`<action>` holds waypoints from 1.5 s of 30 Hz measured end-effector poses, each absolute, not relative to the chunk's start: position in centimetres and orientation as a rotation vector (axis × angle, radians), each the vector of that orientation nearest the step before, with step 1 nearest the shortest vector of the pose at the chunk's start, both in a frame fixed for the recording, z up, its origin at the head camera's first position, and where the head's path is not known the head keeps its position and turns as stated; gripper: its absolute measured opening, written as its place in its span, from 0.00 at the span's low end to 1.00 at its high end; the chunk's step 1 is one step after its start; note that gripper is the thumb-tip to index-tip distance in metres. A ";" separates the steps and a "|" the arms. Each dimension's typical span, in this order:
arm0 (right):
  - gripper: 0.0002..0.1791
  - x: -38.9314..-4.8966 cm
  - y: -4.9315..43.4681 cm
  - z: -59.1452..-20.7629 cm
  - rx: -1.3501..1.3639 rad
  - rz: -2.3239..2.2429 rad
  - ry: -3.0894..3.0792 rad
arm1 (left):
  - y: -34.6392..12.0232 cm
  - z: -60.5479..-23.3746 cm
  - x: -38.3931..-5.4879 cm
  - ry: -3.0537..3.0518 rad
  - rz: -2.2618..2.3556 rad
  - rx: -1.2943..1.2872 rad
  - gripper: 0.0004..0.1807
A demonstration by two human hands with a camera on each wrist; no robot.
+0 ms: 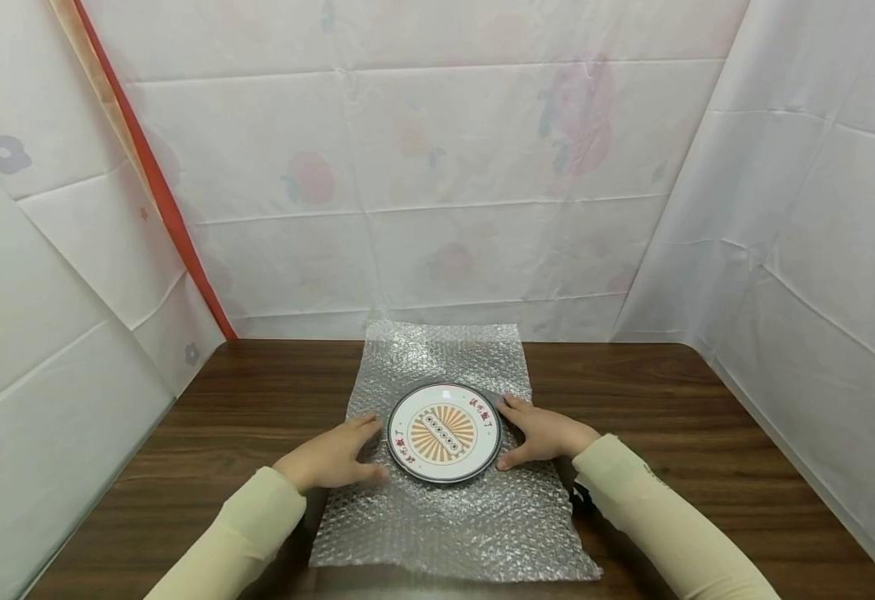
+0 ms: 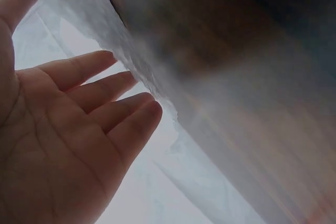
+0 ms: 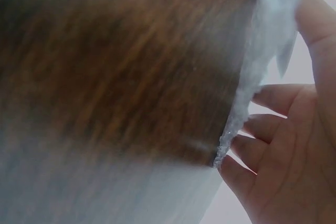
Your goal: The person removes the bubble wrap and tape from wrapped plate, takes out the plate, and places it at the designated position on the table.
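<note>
A round plate (image 1: 443,398) with a dark rim, red characters and an orange sunburst lies face up on a sheet of bubble wrap (image 1: 452,533). Just left of the plate is my left hand (image 1: 335,454), its thumb and fingers spread apart over the wrap. My right hand (image 1: 545,432) is at the plate's right side, thumb and fingertips close to the rim; whether they touch it I cannot tell. In the left wrist view, the left fingers (image 2: 126,124) are fairly straight at the bubble wrap (image 2: 121,45). The right wrist view has the right fingers (image 3: 270,98) extended beside the wrap (image 3: 252,72).
A dark brown wooden table (image 1: 257,392) lies under the wrap and extends to both sides. White patterned sheets (image 1: 437,167) hang behind and at both sides, with a red strip (image 1: 156,175) at the back left corner.
</note>
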State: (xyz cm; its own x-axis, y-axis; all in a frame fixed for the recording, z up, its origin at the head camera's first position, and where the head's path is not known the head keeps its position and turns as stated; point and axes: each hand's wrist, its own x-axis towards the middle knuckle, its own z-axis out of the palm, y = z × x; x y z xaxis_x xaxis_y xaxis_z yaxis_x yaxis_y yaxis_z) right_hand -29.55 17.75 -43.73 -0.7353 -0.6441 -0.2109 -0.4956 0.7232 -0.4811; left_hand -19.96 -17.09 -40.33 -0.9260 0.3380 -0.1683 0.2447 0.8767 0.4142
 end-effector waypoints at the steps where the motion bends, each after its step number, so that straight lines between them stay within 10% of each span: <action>1: 0.59 -29.6 17.8 -43.8 -0.883 -0.565 2.562 | -17.1 -40.4 -20.3 2.810 0.576 0.431 0.50; 22: 0.59 -30.1 17.6 -43.9 -0.839 -0.596 2.541 | -16.3 -41.7 -21.1 2.735 0.495 0.350 0.60; 45: 0.28 -29.9 15.5 -42.5 -0.663 -1.194 2.651 | -16.3 -41.8 -21.1 2.735 0.482 0.343 0.59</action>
State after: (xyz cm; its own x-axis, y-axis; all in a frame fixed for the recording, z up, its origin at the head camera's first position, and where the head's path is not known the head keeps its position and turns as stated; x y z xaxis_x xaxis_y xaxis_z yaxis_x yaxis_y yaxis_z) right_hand -29.90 15.54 -42.52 -0.8891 -0.4563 0.0356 -0.3292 0.5835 -0.7424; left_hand -21.12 -16.32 -41.82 -0.9124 0.2907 -0.2880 0.1746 0.9131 0.3684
